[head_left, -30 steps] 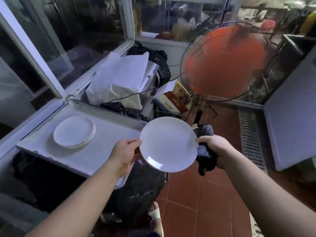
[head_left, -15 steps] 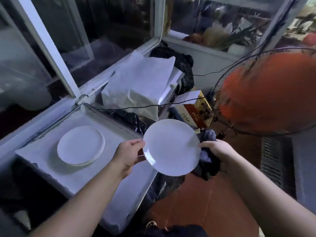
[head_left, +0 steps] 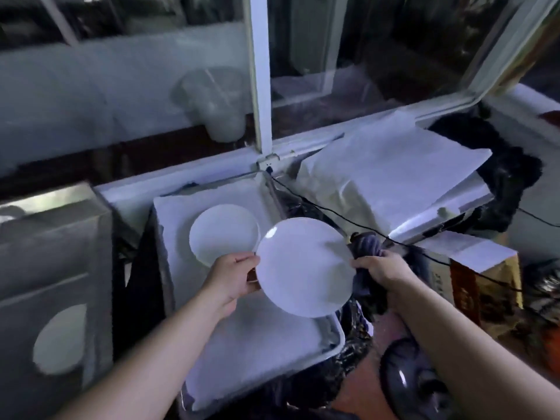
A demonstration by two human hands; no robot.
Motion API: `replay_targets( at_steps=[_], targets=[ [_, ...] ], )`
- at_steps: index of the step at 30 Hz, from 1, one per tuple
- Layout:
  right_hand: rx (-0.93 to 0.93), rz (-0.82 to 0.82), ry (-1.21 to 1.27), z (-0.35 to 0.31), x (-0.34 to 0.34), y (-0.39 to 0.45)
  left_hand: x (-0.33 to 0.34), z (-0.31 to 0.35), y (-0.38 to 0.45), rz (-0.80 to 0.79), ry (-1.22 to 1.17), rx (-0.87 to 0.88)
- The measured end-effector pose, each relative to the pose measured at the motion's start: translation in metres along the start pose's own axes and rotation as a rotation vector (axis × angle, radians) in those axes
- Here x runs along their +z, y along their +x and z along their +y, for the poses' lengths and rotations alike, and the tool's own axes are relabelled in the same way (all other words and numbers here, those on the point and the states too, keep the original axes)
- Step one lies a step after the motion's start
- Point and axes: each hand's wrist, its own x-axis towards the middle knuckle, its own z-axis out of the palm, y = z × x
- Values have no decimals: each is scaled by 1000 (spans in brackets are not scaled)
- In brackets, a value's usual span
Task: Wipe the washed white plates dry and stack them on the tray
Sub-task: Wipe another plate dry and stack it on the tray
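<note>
- My left hand (head_left: 235,275) is pinching the plate (head_left: 304,266) by its left rim, above the tray (head_left: 333,336).
- My right hand (head_left: 380,272) is gripping a dark cloth (head_left: 368,248) against the right rim.
- Stacked plates (head_left: 224,234) are lying far-left of it.

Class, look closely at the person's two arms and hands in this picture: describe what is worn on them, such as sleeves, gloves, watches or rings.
Both forearms are bare as far as the picture shows: no sleeves reach into view. The left hand and the right hand wear no gloves. No watch, bracelet or ring shows on either wrist or on the fingers, though the picture is somewhat blurred, so a thin ring could be missed.
</note>
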Motion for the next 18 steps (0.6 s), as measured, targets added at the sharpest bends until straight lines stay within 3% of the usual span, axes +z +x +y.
replay_targets(
  at_steps=[4,11,18],
  targets=[
    [-98,-116,-159,-28,29,26,-12,-3,-2,168,-75,-10],
    [-170,-286,-339,-50,106,67,-60,-11,24,426,-1,-60],
    [-208,-291,-465,-75,172,86,-107,-3,68,484,133,-43]
  ],
)
